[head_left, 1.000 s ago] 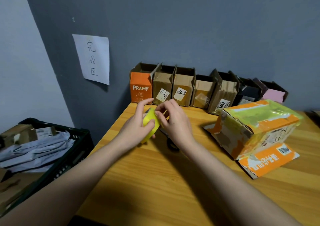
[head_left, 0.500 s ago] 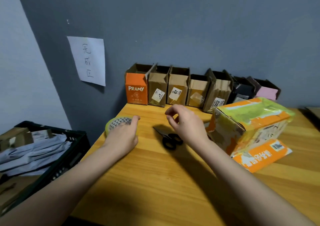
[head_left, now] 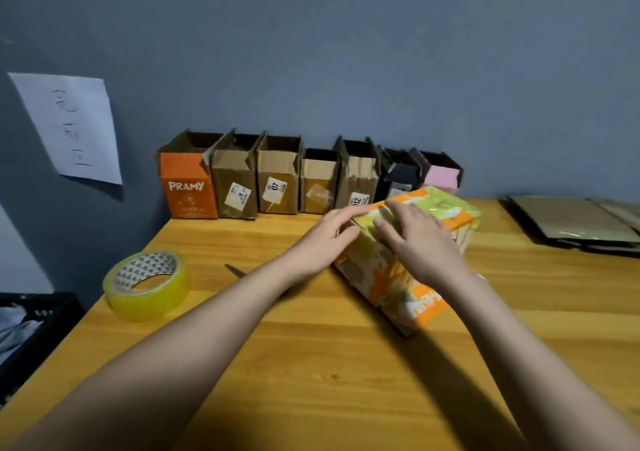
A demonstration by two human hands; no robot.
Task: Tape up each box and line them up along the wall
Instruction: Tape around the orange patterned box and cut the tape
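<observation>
Dim room light, soft motion blur, wide-angle bending at edges, faint arm shadows

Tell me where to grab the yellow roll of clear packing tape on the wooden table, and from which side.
Probably from above. The yellow roll of clear packing tape lies flat on the wooden table, apart from both hands, its open core facing up. Put the thumb inside the core and the fingers down the outer wall, pinching the near rim. The left hand is closer to it.

Arms: I see both forearms bare from the frame edge down, no sleeves in view | hands: my left hand point(head_left: 327, 239) and right hand point(head_left: 420, 242) ungloved | no rings, watch or bands visible
</observation>
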